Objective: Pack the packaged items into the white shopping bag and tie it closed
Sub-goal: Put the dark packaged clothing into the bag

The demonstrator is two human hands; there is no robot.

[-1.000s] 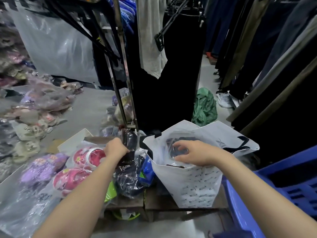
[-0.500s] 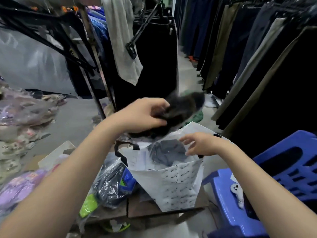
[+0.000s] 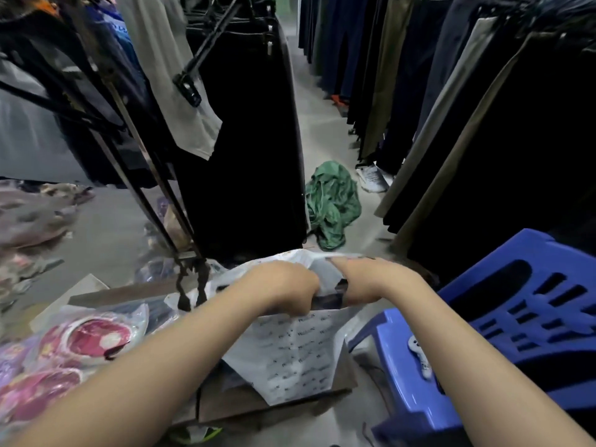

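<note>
The only print I can find sits on the white shopping bag [image 3: 296,356], lower centre of the frame. Its front panel carries short dark words in slanting rows, evenly spaced, from the top edge down to the bottom corner. The letters are too small and blurred for me to read, so I cannot give a word or a brand. Nothing else here reads as text.

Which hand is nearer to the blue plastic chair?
Right. The right hand is at the mouth of the white bag, on the side facing the blue plastic chair; the left hand is at the other side.
</note>
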